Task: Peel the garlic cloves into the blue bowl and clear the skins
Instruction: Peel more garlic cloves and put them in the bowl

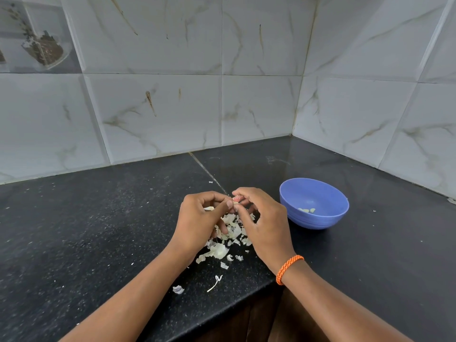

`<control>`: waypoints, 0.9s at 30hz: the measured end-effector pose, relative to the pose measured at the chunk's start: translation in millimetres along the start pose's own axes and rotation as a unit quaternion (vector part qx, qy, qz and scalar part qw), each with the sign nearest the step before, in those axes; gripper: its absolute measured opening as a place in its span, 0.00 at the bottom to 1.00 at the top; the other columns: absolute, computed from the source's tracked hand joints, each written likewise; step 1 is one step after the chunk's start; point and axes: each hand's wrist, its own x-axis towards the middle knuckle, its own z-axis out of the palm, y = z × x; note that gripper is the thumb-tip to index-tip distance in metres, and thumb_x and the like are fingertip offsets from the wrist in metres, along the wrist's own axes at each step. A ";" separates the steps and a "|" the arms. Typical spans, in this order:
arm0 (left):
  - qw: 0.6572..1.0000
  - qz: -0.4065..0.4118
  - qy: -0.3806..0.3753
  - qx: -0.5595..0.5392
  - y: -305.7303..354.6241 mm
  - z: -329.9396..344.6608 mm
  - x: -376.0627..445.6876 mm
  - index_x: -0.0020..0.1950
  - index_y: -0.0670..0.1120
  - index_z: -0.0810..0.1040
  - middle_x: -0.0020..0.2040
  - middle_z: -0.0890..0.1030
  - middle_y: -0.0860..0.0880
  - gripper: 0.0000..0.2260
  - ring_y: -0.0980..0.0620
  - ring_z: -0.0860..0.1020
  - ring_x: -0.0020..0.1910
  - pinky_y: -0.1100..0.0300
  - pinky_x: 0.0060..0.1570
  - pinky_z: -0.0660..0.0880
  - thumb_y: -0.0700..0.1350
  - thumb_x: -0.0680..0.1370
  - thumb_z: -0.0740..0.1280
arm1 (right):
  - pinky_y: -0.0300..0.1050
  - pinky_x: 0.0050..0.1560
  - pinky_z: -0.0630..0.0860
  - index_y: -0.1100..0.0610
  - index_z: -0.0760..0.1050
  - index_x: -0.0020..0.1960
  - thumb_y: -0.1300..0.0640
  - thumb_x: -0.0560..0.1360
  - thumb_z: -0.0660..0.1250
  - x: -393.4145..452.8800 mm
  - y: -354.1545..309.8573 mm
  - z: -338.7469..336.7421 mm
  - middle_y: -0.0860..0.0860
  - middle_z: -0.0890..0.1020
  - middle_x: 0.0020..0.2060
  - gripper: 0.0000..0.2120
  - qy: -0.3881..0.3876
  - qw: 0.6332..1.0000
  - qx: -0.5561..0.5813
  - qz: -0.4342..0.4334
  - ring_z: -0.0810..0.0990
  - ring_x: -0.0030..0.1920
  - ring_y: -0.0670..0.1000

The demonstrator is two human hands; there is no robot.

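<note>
Both hands meet over the black counter and pinch one small garlic clove (237,199) between their fingertips. My left hand (199,220) has its thumb and fingers curled round the clove from the left. My right hand (264,223), with an orange band on the wrist, pinches it from the right. Under the hands lies a pile of white garlic skins (223,245). To the right stands the blue bowl (318,218), with a few peeled cloves (306,210) at its bottom.
Loose skin scraps (178,289) and a thin stem piece (215,283) lie near the counter's front edge (222,314). Tiled walls meet in a corner behind the bowl. The black counter (98,218) stretches left of the hands.
</note>
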 end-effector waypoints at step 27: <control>0.998 0.040 0.036 0.037 0.0 -0.9 0.1 0.48 0.48 0.89 0.43 0.89 0.50 0.03 0.42 0.83 0.27 0.59 0.25 0.73 0.46 0.77 0.80 | 0.54 0.53 0.87 0.51 0.78 0.64 0.62 0.80 0.74 0.3 -8.3 -1.2 0.50 0.88 0.45 0.15 0.019 0.964 0.213 0.160 0.89 0.48 0.52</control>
